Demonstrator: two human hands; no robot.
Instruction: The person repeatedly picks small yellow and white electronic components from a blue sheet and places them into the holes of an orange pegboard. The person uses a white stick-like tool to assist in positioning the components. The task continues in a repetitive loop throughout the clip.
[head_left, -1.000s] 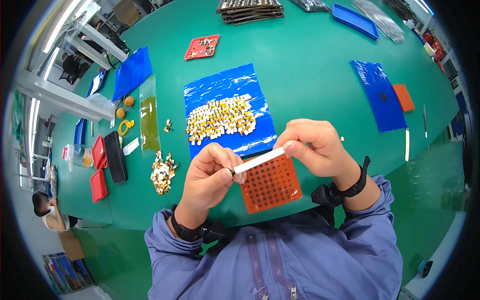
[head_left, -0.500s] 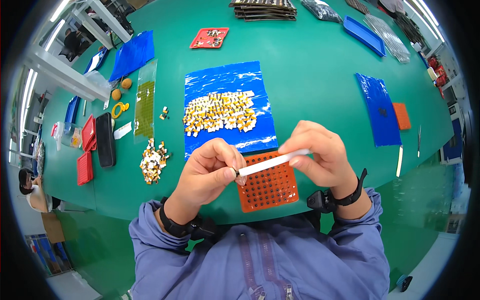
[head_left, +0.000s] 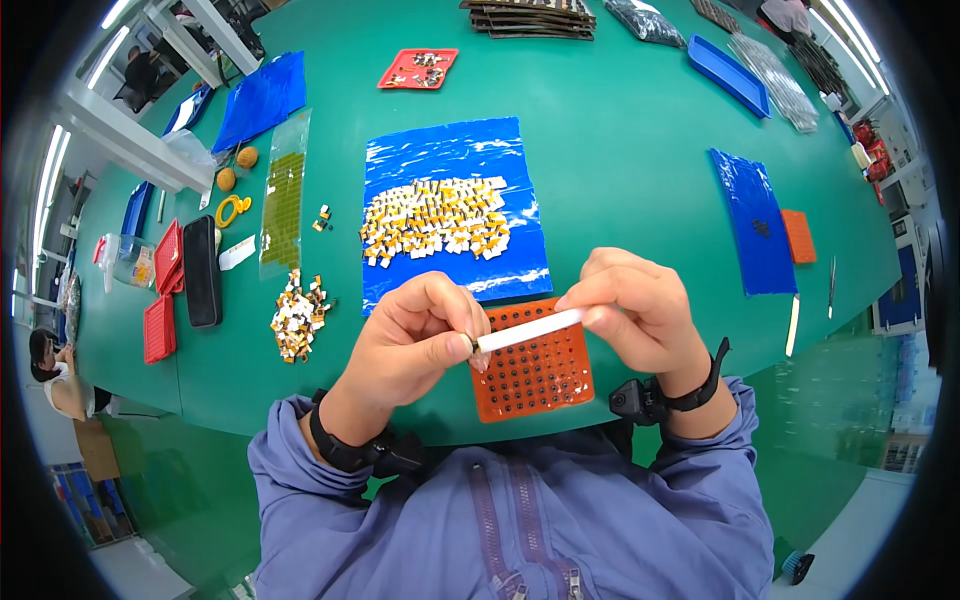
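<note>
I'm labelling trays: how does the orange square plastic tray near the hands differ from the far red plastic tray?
The orange square tray shows small black dots in rows; the red plastic tray holds scattered small parts. The orange tray lies on the near side of the blue plastic sheet; the red tray lies beyond it. Both rest on the green table.

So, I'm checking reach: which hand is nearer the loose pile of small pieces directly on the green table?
Left. The left hand is right of the pile, across a gap; the right hand is farther right, beyond the left hand.
</note>
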